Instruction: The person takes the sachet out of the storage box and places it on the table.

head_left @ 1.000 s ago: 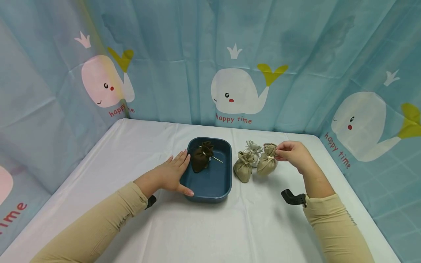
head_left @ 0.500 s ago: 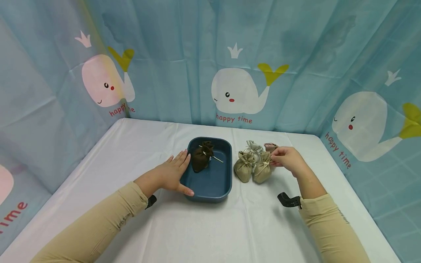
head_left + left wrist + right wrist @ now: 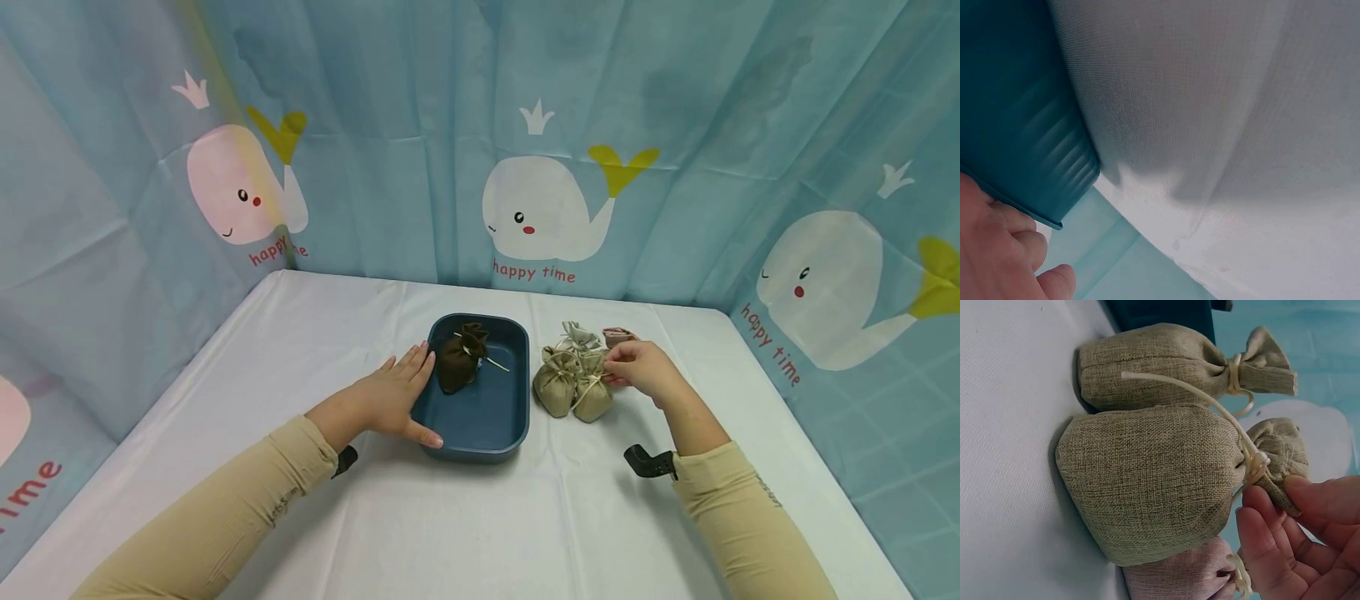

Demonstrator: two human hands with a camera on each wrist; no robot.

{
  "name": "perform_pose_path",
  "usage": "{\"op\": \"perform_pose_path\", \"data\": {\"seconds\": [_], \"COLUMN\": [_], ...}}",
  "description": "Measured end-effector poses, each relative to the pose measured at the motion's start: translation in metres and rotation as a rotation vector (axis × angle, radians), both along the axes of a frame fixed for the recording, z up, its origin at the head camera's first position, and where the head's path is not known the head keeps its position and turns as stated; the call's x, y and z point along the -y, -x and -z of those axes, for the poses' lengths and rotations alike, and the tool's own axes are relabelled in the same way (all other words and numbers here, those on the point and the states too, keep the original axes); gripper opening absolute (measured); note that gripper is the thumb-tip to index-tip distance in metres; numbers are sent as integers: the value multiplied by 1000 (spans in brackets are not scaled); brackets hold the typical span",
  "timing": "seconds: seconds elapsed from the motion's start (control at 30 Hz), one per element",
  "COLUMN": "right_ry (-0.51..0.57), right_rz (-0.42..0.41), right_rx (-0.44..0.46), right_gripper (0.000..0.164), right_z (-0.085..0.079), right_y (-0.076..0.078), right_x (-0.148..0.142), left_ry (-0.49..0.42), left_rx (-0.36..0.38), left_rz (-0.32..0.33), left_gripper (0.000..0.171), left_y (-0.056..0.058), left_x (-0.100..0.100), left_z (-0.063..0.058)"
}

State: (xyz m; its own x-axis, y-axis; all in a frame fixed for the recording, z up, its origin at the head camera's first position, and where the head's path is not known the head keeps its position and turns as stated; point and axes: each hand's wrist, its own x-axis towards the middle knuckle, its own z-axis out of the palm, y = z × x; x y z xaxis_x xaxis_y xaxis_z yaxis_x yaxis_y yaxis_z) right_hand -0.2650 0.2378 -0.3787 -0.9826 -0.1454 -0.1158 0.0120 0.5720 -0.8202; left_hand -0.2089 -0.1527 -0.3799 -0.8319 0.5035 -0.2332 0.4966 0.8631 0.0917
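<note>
My right hand (image 3: 643, 368) pinches the gathered neck of a beige drawstring pouch (image 3: 593, 398), which stands on the table. In the right wrist view, thumb and fingertips hold the cloth above the cord of that pouch (image 3: 1150, 478). A second beige pouch (image 3: 555, 390) stands close against its left side. Behind them are a pale grey pouch (image 3: 580, 335) and a pink pouch (image 3: 618, 336), the latter partly hidden by my hand. My left hand (image 3: 386, 397) rests with spread fingers on the left rim of a blue bin (image 3: 480, 425). Inside lies a dark brown pouch (image 3: 455, 367).
A white cloth (image 3: 480, 533) covers the table. Blue curtains (image 3: 390, 192) with whale prints stand along its back and sides. The bin lies just left of the pouches, with a narrow gap between.
My right hand has brought the beige pouch left and nearer me, setting it beside the other beige one. The pink pouch behind has come into view. My left hand stays put.
</note>
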Motion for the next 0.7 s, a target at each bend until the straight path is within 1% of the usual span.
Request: {"op": "perform_pose_path", "data": {"seconds": [0.17,0.27,0.33,0.57,0.7], "right_ry": [-40,-71,-82,-96,-90], "right_rz": [-14,-46,-52,-65,-68], "right_rx": [1,-6,-7,-20,-29], "right_gripper": [14,17,18,26,27], "right_z": [-2,-7,-10,-21,-28], "right_y": [0,-1,-2,-3,-2], "right_x": [-1,-4,-6,-13,-13], "left_ry": [3,3,6,0,5], "left_rx": [0,-1,-4,-1,-2], "left_rz": [1,1,3,1,1], "left_gripper": [129,130,131,130,131], "left_y": [0,1,1,2,2], "left_x": [0,1,1,1,1], "left_z": [1,2,2,3,5]}}
